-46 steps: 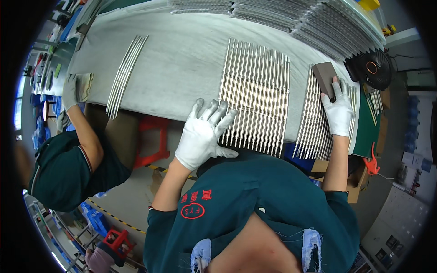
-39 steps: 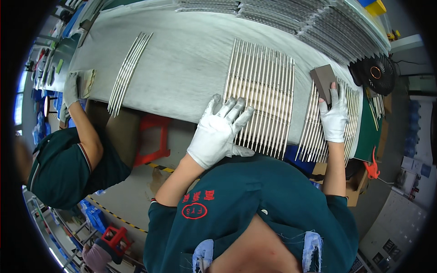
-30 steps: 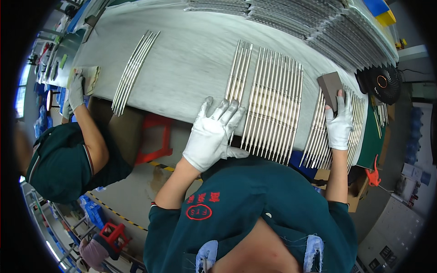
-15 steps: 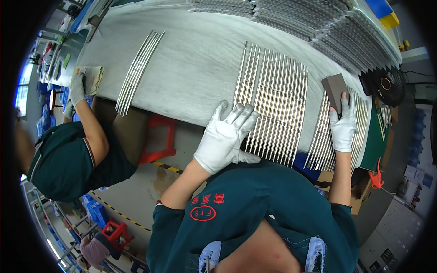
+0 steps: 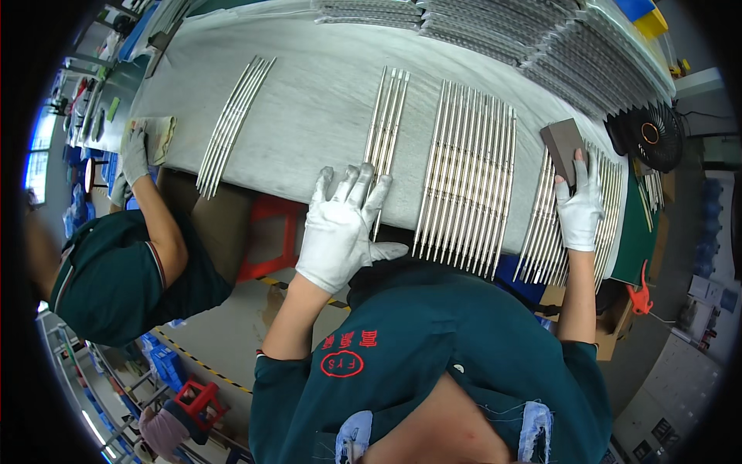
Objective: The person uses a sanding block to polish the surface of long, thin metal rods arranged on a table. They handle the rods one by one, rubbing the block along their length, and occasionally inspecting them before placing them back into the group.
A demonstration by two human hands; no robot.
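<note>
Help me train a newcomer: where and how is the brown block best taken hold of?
Probably by its long sides, mid-length, from above: the brown block is straight-edged and lies slanted over the rightmost rods, its far end uncovered, while the right hand is at its near end.

Wide bare cloth (image 5: 309,116) centre-left, narrower lane (between rods (image 5: 464,178)), grey stacks (image 5: 479,35) blocking behind
</note>
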